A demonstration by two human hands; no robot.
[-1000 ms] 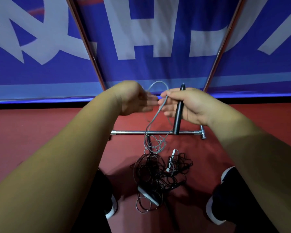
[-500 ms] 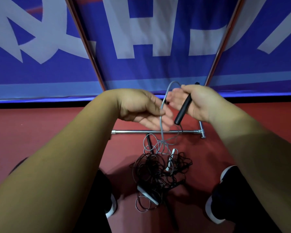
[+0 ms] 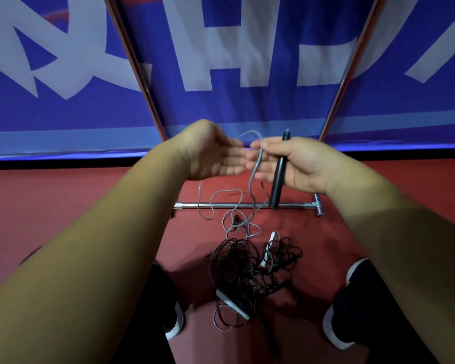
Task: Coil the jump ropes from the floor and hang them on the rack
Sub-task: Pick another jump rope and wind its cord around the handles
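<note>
My right hand grips the black handle of a jump rope, held nearly upright above the floor. Its grey cord loops over my right fingers and hangs down in loose curls to the floor. My left hand is beside it with fingers straight, touching the cord near the loop. Below, a tangle of black rope lies on the red floor with a white handle and a grey-white handle in it. The rack's chrome base bar lies behind the pile.
Two slanted rack poles rise in front of a blue banner with white letters. My shoes stand either side of the rope pile on the red floor.
My left hand rose from below the loop back up level with my right hand. The right hand turned the black handle from slanted to nearly upright. More grey cord lifted off the floor.
</note>
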